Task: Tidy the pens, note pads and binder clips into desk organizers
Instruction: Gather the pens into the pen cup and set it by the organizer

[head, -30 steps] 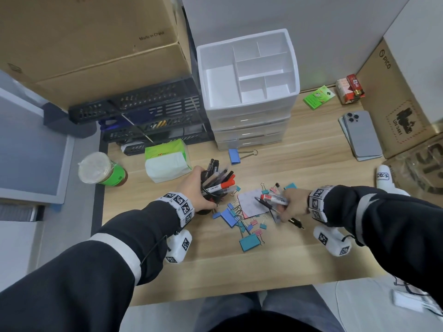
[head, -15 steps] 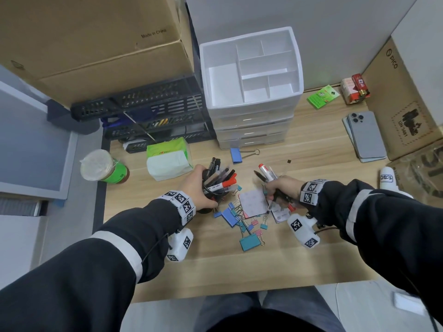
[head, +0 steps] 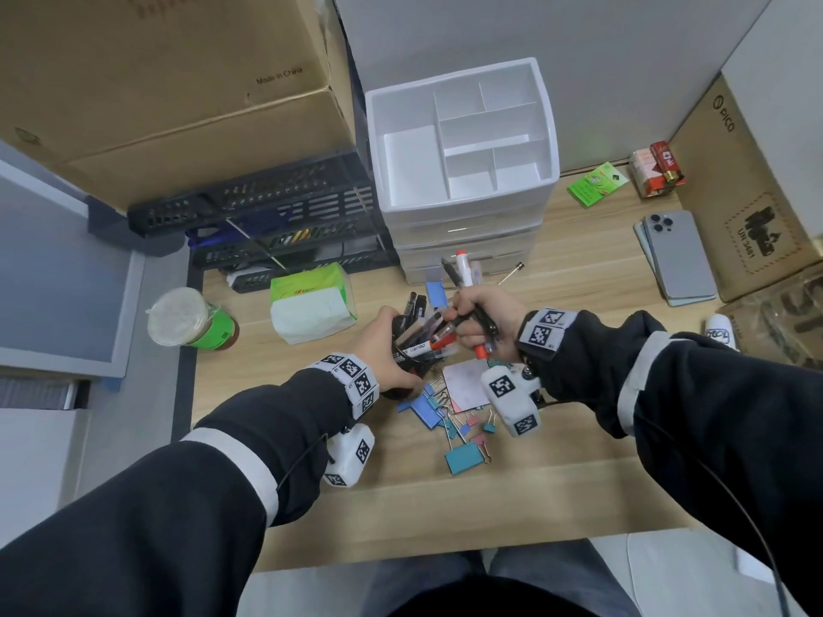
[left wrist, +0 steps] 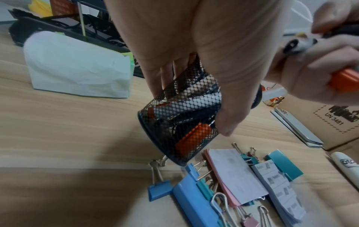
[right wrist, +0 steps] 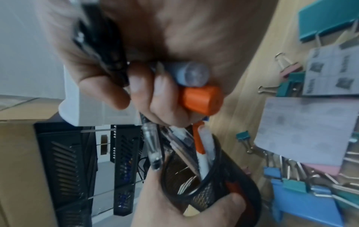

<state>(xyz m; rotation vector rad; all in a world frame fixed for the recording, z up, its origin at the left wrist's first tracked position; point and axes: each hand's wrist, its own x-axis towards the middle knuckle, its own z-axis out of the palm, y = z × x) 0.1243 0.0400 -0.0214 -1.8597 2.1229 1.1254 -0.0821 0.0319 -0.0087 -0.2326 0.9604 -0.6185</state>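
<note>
My left hand (head: 386, 345) grips a black mesh pen cup (left wrist: 180, 118), tilted and lifted off the desk, with several pens (head: 421, 325) inside. My right hand (head: 478, 318) grips a bundle of pens (head: 465, 278), among them a white marker with an orange cap (right wrist: 202, 99) and a black pen (right wrist: 104, 50), held just right of the cup's mouth (right wrist: 194, 173). Note pads (head: 465, 385) and several blue, teal and pink binder clips (head: 463, 456) lie on the desk beneath both hands. A white organizer with drawers (head: 463, 140) stands behind, its top compartments holding nothing.
A tissue pack (head: 311, 305) and a lidded cup (head: 187, 320) sit at the left. Black mesh trays (head: 276, 224) stand under a cardboard box (head: 169, 82). Phones (head: 677, 256), a green packet (head: 596, 182) and another cardboard box (head: 752, 189) lie right.
My right hand picked the pens off the desk, swung them upright and moved left to the cup's mouth. My left hand kept holding the cup.
</note>
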